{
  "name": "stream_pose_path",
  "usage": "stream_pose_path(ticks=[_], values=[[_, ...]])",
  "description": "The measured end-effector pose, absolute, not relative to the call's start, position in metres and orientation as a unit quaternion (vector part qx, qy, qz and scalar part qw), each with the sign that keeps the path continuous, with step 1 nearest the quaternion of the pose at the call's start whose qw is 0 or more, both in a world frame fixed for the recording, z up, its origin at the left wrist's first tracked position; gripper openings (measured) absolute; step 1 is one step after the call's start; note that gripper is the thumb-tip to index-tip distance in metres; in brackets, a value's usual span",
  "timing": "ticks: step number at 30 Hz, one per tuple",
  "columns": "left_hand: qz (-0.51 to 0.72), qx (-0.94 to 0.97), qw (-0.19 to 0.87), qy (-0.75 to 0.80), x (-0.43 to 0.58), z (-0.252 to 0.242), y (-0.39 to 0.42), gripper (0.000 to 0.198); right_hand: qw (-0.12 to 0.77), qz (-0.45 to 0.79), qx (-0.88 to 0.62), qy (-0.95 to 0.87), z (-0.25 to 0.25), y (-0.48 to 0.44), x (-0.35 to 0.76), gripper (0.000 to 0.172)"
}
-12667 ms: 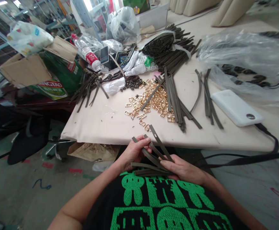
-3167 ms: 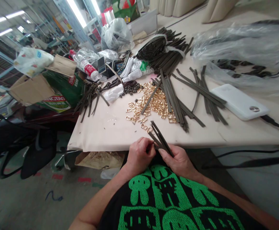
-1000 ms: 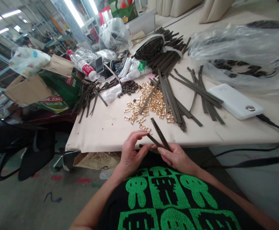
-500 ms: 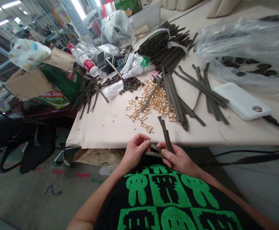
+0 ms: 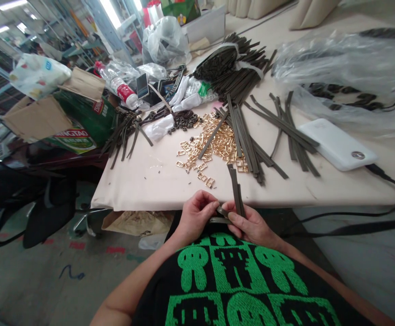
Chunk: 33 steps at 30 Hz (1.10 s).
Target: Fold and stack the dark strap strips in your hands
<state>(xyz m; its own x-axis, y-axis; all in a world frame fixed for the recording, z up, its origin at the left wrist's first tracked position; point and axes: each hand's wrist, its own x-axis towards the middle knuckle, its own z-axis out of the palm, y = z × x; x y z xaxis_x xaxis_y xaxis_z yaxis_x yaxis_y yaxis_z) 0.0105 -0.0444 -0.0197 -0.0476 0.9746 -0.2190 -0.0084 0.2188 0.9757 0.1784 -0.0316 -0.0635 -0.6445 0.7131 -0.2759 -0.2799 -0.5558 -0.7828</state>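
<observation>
My left hand (image 5: 195, 217) and my right hand (image 5: 251, 225) meet just below the near table edge, both closed on a few dark olive straps (image 5: 235, 188). The straps stick up and away from my right hand over the table edge. My left fingers pinch the lower strap ends between the two hands. A heap of gold buckles (image 5: 214, 142) lies on the cream table (image 5: 143, 181) just beyond my hands. Loose dark straps (image 5: 248, 140) lie across and beside the buckles.
A white power bank (image 5: 336, 144) with a black cable (image 5: 392, 194) lies at right. Clear plastic bags (image 5: 346, 72) fill the back right. A tied strap bundle (image 5: 233, 68), a water bottle (image 5: 117, 86), a phone (image 5: 142, 85) and a green carton (image 5: 82, 117) crowd the back left.
Over the last second my left hand has closed in on the strap ends, and the straps in my right hand have swung more upright. Earlier a larger fan of straps was held.
</observation>
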Motion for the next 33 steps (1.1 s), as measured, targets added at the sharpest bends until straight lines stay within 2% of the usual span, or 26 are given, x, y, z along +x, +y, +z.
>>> stream_pose_path(ticks=[4,6,8,11,16,21,25,30,33], values=[[0.436,0.599,0.302,0.600,0.007,-0.015,-0.043,0.007,0.336,0.813,-0.310,-0.361,-0.067,-0.031,0.172,0.043],[0.412,0.649,0.236,0.595,0.005,-0.012,-0.044,0.006,0.353,0.795,-0.319,-0.376,-0.067,-0.030,0.170,0.044],[0.384,0.657,0.252,0.598,0.004,-0.009,-0.046,0.008,0.359,0.771,-0.331,-0.408,-0.064,-0.030,0.170,0.044],[0.364,0.623,0.335,0.606,0.005,-0.006,-0.051,0.012,0.362,0.721,-0.350,-0.476,-0.058,-0.029,0.172,0.037],[0.396,0.528,0.473,0.584,0.006,-0.002,-0.051,0.020,0.353,0.600,-0.365,-0.618,-0.050,-0.028,0.179,0.025],[0.389,0.481,0.546,0.564,0.005,0.006,-0.046,0.014,0.343,0.486,-0.355,-0.722,-0.050,-0.025,0.185,0.021],[0.363,0.529,0.487,0.592,0.005,0.010,-0.046,0.012,0.341,0.459,-0.341,-0.746,-0.049,-0.025,0.185,0.023],[0.318,0.672,0.283,0.606,0.008,0.005,-0.045,0.016,0.324,0.469,-0.360,-0.738,-0.052,-0.025,0.183,0.026],[0.296,0.716,0.211,0.596,0.009,-0.001,-0.044,0.016,0.322,0.473,-0.367,-0.733,-0.056,-0.025,0.182,0.026]])
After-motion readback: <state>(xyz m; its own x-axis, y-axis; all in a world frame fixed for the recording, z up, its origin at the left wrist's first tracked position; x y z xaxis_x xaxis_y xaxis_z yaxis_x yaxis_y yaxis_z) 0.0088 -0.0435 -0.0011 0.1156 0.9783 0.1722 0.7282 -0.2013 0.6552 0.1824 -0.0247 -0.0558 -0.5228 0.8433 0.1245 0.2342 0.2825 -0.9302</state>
